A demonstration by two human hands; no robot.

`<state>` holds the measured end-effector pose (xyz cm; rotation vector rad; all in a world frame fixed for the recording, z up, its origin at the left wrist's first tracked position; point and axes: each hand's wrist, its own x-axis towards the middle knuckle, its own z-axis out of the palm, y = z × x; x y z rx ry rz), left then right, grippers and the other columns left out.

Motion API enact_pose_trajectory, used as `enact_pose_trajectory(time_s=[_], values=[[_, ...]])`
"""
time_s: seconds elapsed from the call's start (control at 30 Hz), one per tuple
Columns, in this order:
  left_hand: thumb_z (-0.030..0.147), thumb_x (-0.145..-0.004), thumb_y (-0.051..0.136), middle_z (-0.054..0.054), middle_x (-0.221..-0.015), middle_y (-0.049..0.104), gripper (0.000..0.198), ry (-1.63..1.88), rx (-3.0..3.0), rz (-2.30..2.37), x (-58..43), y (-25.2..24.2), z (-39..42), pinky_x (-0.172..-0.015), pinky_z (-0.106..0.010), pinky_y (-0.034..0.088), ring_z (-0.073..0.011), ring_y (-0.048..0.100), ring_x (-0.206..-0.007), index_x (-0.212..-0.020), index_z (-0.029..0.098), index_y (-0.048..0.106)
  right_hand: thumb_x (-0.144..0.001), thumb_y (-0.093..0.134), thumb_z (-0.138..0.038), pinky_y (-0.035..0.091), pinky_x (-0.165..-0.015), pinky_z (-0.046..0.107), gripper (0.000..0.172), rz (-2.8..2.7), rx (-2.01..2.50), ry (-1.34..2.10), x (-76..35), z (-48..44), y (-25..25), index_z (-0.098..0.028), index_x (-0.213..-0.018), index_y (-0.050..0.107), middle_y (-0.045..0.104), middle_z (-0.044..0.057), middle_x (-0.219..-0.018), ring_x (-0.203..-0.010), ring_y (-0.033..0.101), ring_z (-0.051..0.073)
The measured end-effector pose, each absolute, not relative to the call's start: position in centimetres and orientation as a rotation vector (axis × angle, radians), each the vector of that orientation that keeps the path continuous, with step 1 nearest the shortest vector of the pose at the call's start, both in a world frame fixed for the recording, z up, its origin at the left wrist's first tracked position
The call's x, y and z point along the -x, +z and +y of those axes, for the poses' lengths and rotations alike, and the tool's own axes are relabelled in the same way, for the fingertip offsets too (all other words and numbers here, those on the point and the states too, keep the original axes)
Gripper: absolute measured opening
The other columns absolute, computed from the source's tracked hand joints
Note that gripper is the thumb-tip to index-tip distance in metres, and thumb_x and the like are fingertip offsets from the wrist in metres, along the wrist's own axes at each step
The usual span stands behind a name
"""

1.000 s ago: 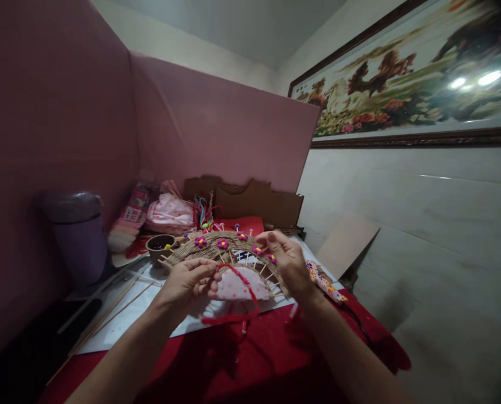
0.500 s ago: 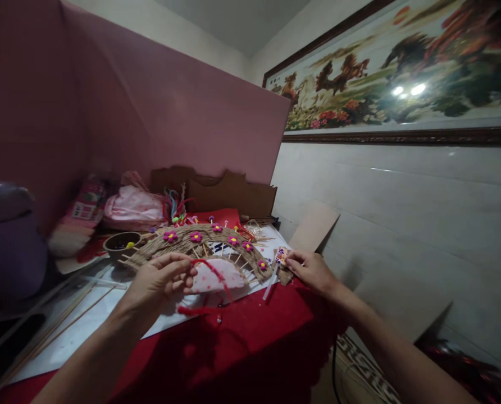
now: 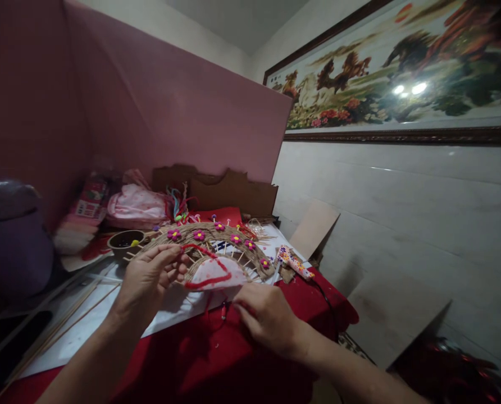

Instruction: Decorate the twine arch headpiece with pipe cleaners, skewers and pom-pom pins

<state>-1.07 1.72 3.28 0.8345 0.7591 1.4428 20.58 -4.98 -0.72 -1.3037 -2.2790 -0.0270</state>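
My left hand (image 3: pixel 151 278) pinches one end of a bent red pipe cleaner (image 3: pixel 222 268), whose loop hangs in front of a decorated fan-shaped craft. The craft has an arch wrapped in brown twine (image 3: pixel 210 231), magenta flowers with yellow centres, thin sticks, and a pale pink dotted half-round (image 3: pixel 208 273) at its base. To the right of the pipe cleaner, my right hand (image 3: pixel 267 320) hovers over the red cloth, fingers loosely curled and thumb apart, with nothing visible in it. A small pendant on a red strand (image 3: pixel 224 310) hangs beside its fingertips. A flower-patterned glue gun (image 3: pixel 295 262) lies right of the craft.
A dark bowl (image 3: pixel 126 240) stands left of the craft, and long thin sticks (image 3: pixel 71 314) lie on the white board. Behind are pink dotted fabric (image 3: pixel 136 203) and brown cardboard (image 3: pixel 233 193). A purple bin (image 3: pixel 14 241) is at left. Red cloth (image 3: pixel 183 365) covers the front.
My right hand has let go of the glue gun and moved left toward the pipe cleaner. The pipe cleaner's loop has risen in my left hand, which has shifted slightly left.
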Motion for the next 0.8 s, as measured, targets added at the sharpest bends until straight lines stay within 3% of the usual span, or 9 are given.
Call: enact_pose_trajectory(time_s=[0.1, 0.23, 0.37, 0.57, 0.8], values=[[0.016, -0.055, 0.074, -0.003, -0.056, 0.064, 0.016, 1.421, -0.839, 0.762, 1.0, 3.3, 1.6, -0.042, -0.017, 0.046, -0.0099, 0.057, -0.047, -0.066, 0.011, 0.063, -0.088, 0.045, -0.026, 0.039, -0.067, 0.025, 0.022, -2.052, 1.554, -0.172, -23.2, -2.0, 0.9, -0.018, -0.08, 0.064, 0.067, 0.006, -0.081, -0.074, 0.059, 0.016], [0.019, -0.054, 0.076, -0.001, -0.054, 0.063, 0.021, 1.385, -0.844, 0.768, 0.8, 3.5, 1.2, -0.041, -0.018, 0.045, -0.0099, 0.056, -0.045, -0.067, 0.012, 0.061, -0.082, 0.045, -0.014, 0.038, -0.071, 0.025, 0.022, -1.948, 1.817, -0.269, -27.7, 4.6, 3.5, -0.015, -0.088, 0.066, 0.068, 0.009, -0.093, -0.084, 0.06, 0.018], [0.024, -0.051, 0.078, -0.002, -0.052, 0.063, 0.026, 1.356, -0.845, 0.804, 0.6, 3.6, 0.9, -0.038, -0.018, 0.042, -0.0103, 0.054, -0.042, -0.066, 0.012, 0.06, -0.078, 0.053, -0.013, 0.039, -0.075, 0.022, 0.019, -2.029, 1.896, -0.182, -29.7, 10.9, 3.5, -0.018, -0.083, 0.07, 0.071, 0.005, -0.092, -0.089, 0.061, 0.017], [0.028, -0.049, 0.08, -0.003, -0.052, 0.063, 0.031, 1.346, -0.797, 0.856, 0.5, 3.0, 1.4, -0.036, -0.019, 0.041, -0.0115, 0.054, -0.04, -0.068, 0.013, 0.06, -0.086, 0.054, -0.037, 0.047, -0.081, 0.034, 0.026, -2.002, 2.076, -0.029, -29.8, 17.4, 1.7, -0.015, -0.097, 0.063, 0.064, 0.006, -0.101, -0.092, 0.06, 0.018], [0.026, -0.046, 0.08, -0.003, -0.051, 0.063, 0.03, 1.348, -0.759, 0.942, 0.8, 2.8, 1.8, -0.034, -0.021, 0.041, -0.0133, 0.054, -0.038, -0.064, 0.013, 0.061, -0.088, 0.053, -0.032, 0.049, -0.082, 0.038, 0.028, -1.925, 2.061, 0.197, -28.2, 21.3, 0.4, -0.018, -0.113, 0.054, 0.056, 0.007, -0.115, -0.097, 0.058, 0.019]])
